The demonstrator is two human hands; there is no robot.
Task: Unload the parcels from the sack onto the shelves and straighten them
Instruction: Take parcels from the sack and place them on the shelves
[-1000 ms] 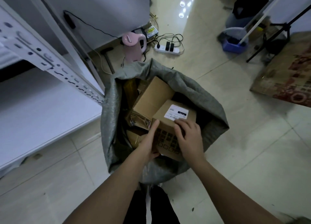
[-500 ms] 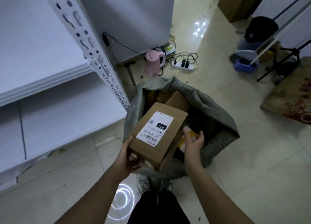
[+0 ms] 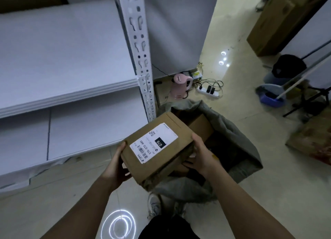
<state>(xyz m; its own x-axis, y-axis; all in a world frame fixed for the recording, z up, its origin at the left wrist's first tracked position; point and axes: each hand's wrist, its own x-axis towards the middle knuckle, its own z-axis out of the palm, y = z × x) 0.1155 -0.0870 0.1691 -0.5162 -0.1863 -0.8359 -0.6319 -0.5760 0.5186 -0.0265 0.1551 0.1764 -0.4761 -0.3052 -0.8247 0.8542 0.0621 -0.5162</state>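
Cardboard parcel (image 3: 157, 149) gripped between left hand (image 3: 116, 167) and right hand (image 3: 200, 158), over grey sack (image 3: 238, 142) holding seemingly more boxes (image 3: 200, 127)

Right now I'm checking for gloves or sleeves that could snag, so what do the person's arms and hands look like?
Both forearms are bare, with no sleeves in view. The left hand and right hand wear no gloves, and no rings, watch or wristband show. The fingernails look short.

Pink kettle (image 3: 180, 85) on floor beside white power strip (image 3: 208, 91) with tangled cables. Blue dustpan (image 3: 271, 99) at right. Tall carton (image 3: 283, 20) upright, top right.
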